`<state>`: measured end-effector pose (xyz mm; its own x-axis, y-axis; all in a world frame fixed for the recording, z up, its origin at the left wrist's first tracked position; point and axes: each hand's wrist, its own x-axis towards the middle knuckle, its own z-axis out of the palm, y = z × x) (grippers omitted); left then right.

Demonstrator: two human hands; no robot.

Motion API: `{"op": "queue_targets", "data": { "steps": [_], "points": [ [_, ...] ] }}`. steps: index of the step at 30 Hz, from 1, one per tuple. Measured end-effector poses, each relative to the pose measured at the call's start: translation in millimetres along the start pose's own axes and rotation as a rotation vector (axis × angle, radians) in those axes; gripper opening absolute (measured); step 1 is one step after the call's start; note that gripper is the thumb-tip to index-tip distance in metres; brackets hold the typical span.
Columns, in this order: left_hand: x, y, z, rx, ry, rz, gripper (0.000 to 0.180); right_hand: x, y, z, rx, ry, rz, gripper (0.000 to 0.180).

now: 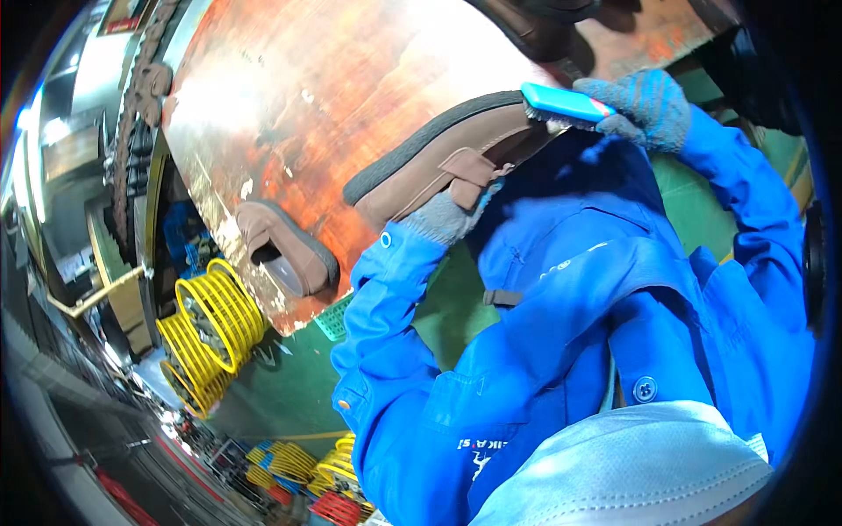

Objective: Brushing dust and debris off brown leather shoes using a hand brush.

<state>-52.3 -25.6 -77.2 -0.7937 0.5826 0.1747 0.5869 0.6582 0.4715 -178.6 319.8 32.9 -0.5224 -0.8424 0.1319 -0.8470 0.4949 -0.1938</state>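
Right hand (645, 107) pinches our brush (566, 103), bristles (551, 117) at the shoe (421, 171) just left of it; left hand (441, 217) clasps the shoe near its strap (471, 167). We judge it light, soft upper (395, 190), stiffer sole (419, 140): grip the sole edges.

- desk (281, 114): worn red-orange top is showing pale scuffs, catching glare
- yellow ribbed cages (248, 317) are sitting left of it
- more yellow cages (289, 465) plus a red one (335, 508) are showing along the bottom
- green basket (332, 321) is poking out at the desk's lower edge
- green floor (289, 394) is running below
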Motion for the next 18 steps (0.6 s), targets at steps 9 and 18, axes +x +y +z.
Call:
{"op": "queue_targets", "data": {
  "steps": [9, 18],
  "points": [
    [-10, 51, -36, -0.771, 0.445, -0.756, 0.042, -14, -21, 26, 0.396, 0.044, 0.191, 0.053],
    [8, 65, -30, -1.059, 1.072, -0.734, 0.038, -25, -48, 53, 0.595, 0.203, 0.302, 0.056]
  ]
}}
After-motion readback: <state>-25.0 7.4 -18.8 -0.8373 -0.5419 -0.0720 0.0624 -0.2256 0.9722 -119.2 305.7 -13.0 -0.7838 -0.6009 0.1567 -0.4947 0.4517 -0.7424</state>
